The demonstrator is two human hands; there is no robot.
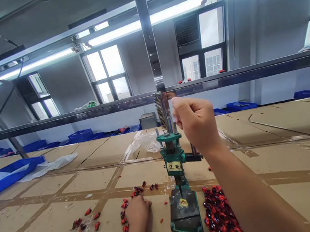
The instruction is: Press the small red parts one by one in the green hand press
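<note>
A green hand press (174, 166) with a coiled spring and a "2#" label stands mid-table, a yellowish spot on its dark base plate (186, 221). My right hand (199, 122) is raised in a fist beside the spring; what it wraps round, if anything, is hidden. Left of the base, my left hand (138, 210) rests low on the table next to small red and black pieces (125, 230); its fingertips point away and whatever they touch is hidden. A dense pile of red and black pieces (221, 215) lies right of the base, partly behind my right forearm.
Scattered pieces (82, 225) lie farther left on the cardboard-covered table (91, 181). A blue tray (11, 176) sits at the left edge. A metal upright (146, 27) and crossbar (118, 105) stand behind the press. A thin rod (292, 129) lies at the right.
</note>
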